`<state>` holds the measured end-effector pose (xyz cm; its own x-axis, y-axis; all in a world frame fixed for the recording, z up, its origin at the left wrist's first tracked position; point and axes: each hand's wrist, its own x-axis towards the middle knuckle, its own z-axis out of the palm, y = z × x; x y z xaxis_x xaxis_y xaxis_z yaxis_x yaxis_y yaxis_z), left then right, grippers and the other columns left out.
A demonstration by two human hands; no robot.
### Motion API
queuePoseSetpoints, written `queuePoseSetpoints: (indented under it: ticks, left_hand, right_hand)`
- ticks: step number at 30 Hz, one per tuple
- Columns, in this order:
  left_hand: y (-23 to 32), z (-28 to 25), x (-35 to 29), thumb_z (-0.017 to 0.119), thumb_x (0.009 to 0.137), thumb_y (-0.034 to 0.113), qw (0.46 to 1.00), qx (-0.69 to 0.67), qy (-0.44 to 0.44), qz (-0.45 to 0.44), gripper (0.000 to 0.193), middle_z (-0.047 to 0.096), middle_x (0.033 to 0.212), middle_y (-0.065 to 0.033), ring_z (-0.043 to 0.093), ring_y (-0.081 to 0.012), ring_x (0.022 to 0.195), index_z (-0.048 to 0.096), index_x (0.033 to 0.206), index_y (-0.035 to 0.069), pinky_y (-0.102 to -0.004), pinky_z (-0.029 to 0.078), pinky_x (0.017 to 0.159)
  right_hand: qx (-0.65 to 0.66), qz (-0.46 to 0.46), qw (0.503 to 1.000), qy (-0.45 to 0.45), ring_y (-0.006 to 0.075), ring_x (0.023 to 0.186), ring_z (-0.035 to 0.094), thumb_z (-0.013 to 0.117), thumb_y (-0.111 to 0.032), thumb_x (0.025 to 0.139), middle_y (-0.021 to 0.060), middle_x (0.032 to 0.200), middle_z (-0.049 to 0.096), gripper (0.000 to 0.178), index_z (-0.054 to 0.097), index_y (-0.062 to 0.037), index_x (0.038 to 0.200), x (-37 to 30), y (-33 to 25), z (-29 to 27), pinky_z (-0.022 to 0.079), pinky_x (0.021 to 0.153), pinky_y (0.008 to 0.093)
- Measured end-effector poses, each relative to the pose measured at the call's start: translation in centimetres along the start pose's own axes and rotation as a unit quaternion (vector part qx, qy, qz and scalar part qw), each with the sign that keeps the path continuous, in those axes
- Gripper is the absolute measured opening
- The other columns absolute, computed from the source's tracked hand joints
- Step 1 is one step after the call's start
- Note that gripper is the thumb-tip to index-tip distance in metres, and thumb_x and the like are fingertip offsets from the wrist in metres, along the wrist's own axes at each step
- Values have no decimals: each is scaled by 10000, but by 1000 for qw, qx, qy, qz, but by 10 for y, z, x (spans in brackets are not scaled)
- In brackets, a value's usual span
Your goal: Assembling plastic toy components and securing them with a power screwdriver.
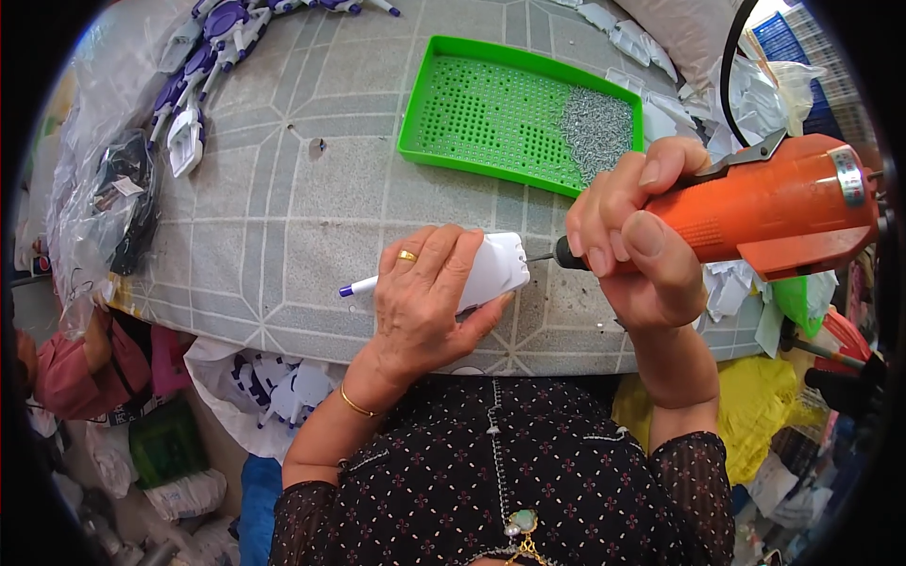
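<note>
My left hand point(429, 288) is closed over a white plastic part point(498, 264) with a purple-tipped white stem point(359, 286) sticking out to the left. My right hand point(646, 226) grips an orange electric screwdriver point(755, 212), held sideways. Its thin bit points left and meets, or nearly meets, the notched right end of the white part; whether they touch I cannot tell. Beyond my hands lies a green perforated tray point(462, 104) with a heap of small silver screws point(596, 130) at its right end.
White-and-purple plastic pieces point(193, 80) are strung along the far left of the table point(311, 189). Clear plastic bags point(85, 179) lie at the left edge. More such pieces sit in a white sack point(283, 387) below the table. A black cable point(727, 75) hangs at the far right.
</note>
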<state>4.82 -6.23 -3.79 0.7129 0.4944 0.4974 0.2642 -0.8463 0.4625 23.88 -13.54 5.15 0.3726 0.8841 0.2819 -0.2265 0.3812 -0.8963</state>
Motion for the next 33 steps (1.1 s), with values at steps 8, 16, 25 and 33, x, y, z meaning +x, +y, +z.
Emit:
queuePoseSetpoints:
  ticks: [8, 16, 25, 33]
  left_hand:
    - [0, 1, -1, 858, 678, 269, 1000, 1, 0, 3, 636, 664, 1124, -161, 642, -347, 1010, 636, 1199, -19, -433, 458, 855]
    - [-2, 3, -1, 835, 708, 289, 1000, -2, -11, 3, 645, 636, 1161, -145, 618, -332, 1038, 616, 1230, -22, -439, 446, 878]
    - [-1, 3, 1, 857, 682, 271, 1000, 0, -4, 4, 642, 667, 1127, -168, 644, -353, 1018, 635, 1210, -20, -438, 459, 895]
    - [2, 3, 1, 853, 684, 261, 999, 21, -29, 2, 626, 668, 1129, -161, 648, -351, 1024, 636, 1203, -15, -437, 460, 887]
  right_hand:
    - [18, -1, 1000, -3, 130, 569, 494, 671, -117, 882, 20, 723, 482, 326, 444, -113, 1116, -3, 9, -2, 452, 624, 327]
    - [-2, 8, 1000, -4, 131, 578, 497, 677, -119, 886, 22, 733, 484, 331, 439, -116, 1116, -1, 13, -5, 452, 635, 328]
    - [-83, 6, 996, -19, 128, 568, 488, 673, -121, 898, 18, 729, 483, 319, 420, -132, 1091, -9, 10, -8, 452, 622, 324]
    - [-89, -36, 995, -27, 122, 519, 460, 655, -134, 920, 20, 694, 476, 269, 393, -142, 981, -8, 22, -10, 445, 586, 317]
